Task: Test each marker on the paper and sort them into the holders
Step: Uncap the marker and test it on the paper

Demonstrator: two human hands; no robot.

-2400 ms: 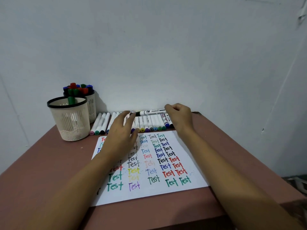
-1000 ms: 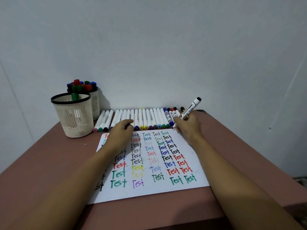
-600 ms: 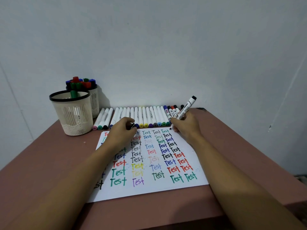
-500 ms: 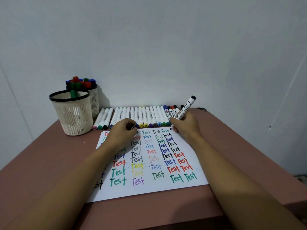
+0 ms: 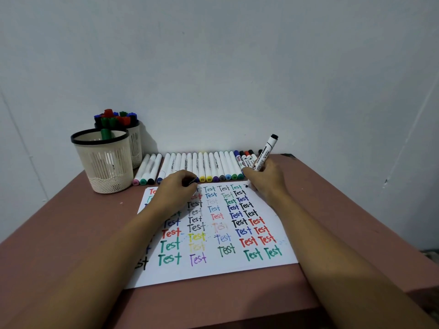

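My right hand [image 5: 264, 178] grips a white marker [image 5: 266, 150] with a black end, its tip down on the top right corner of the paper [image 5: 213, 269]. The paper is covered with rows of coloured "Test" words. My left hand [image 5: 177, 188] rests curled on the paper's upper left and pinches a small dark cap [image 5: 193, 181]. A row of white markers [image 5: 202, 166] lies along the wall behind the paper. The near mesh holder [image 5: 104, 162] has one green marker in it. The far holder [image 5: 135, 143] behind it is packed with several markers.
The brown table [image 5: 71, 233] ends at the wall behind and at a front edge near me. Its right edge drops off beside my right forearm. The holders stand at the back left.
My right hand picked the black-ended marker from the row, lifted it upright and brought its tip down to the paper's top right corner. My left hand curled up and now holds the cap.
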